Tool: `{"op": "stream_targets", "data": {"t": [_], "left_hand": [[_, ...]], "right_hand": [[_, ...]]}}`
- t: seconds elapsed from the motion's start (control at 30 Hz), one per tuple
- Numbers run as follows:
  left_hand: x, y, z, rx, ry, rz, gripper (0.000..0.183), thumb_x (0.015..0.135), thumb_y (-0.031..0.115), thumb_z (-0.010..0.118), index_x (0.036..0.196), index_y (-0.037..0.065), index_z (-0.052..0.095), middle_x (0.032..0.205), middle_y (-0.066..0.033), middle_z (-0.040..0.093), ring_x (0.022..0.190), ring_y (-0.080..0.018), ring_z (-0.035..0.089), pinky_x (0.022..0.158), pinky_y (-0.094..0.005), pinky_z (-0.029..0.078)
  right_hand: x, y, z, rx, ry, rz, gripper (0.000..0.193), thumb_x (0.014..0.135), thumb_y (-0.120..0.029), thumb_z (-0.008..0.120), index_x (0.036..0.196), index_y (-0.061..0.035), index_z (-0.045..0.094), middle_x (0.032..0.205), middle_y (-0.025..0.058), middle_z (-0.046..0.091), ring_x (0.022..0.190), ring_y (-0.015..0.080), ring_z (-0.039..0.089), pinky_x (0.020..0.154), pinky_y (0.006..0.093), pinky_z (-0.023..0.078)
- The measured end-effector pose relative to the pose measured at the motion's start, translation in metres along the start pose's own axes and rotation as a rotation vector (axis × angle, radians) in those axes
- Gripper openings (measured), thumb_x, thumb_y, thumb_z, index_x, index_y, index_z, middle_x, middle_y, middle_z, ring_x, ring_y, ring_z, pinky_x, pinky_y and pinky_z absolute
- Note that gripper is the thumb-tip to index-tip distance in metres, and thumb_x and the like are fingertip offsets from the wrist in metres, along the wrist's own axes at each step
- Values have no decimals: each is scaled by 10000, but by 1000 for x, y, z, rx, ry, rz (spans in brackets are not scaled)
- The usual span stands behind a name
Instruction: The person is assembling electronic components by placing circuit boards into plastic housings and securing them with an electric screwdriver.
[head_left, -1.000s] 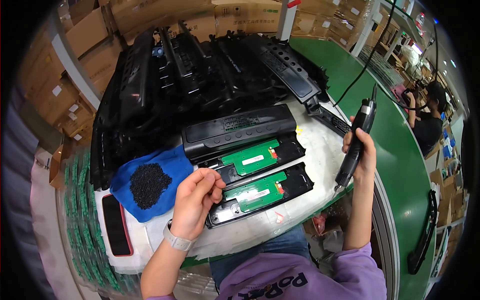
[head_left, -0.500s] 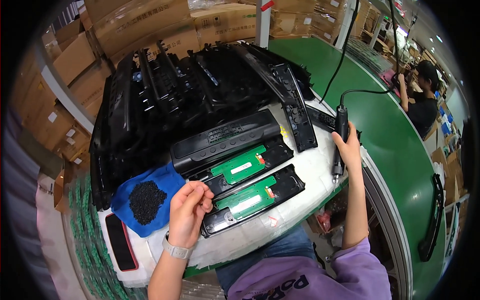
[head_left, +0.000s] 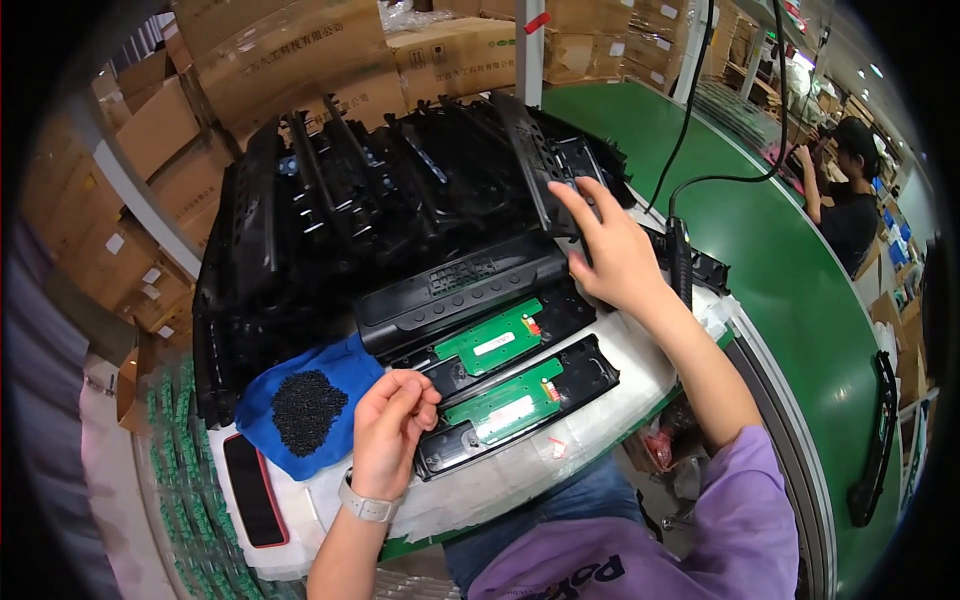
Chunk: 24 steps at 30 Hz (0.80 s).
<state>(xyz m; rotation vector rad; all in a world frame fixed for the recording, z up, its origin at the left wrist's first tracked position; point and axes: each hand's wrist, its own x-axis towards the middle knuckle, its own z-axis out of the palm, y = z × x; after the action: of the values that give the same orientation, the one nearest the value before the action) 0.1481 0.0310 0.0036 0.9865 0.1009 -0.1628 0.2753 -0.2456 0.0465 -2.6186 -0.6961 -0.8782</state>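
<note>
My left hand (head_left: 396,425) is closed, thumb against curled fingertips, beside the left end of the nearer black plastic housing (head_left: 606,368). Anything in that pinch is too small to make out. Green circuit boards lie in the nearer housing and in the one behind it: a near board (head_left: 540,392) and a far board (head_left: 512,325). Over the right end of a closed black casing with buttons (head_left: 470,295), my right hand (head_left: 622,250) has fingers and thumb apart, close to a tilted black panel (head_left: 530,160); contact is unclear. A corded electric screwdriver (head_left: 680,262) stands beyond my right wrist, unheld.
A large pile of black plastic housings (head_left: 330,220) fills the far side. A blue cloth (head_left: 262,415) bears small black screws (head_left: 308,410), beside a red-edged phone (head_left: 255,490). A green table (head_left: 770,260) extends right, with a long black part (head_left: 874,450). A co-worker (head_left: 850,200) sits beyond.
My right hand has let go of the electric screwdriver and moved left and away from me, fingers spreading near the black panels. My left hand keeps its pinch. The whole view has shifted slightly.
</note>
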Motion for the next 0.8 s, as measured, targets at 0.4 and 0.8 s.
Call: {"op": "stream_targets", "data": {"t": [0.4,0.8], "left_hand": [[-9,3,6,82,-16,-18,100,907,114,521,924,26,564,805,-38,589,664,-84,496,615,-206,414],[-8,3,6,106,-10,1,101,903,109,522,935,22,560,807,-40,590,651,-77,498,609,-197,413]], "right_hand": [[28,22,23,-25,316,18,526,703,113,447,1208,-30,481,1069,195,581,857,372,599,742,416,494],[91,-11,33,73,559,-363,440,658,126,510,1069,-19,564,1001,142,621,875,314,623,731,352,525]]}}
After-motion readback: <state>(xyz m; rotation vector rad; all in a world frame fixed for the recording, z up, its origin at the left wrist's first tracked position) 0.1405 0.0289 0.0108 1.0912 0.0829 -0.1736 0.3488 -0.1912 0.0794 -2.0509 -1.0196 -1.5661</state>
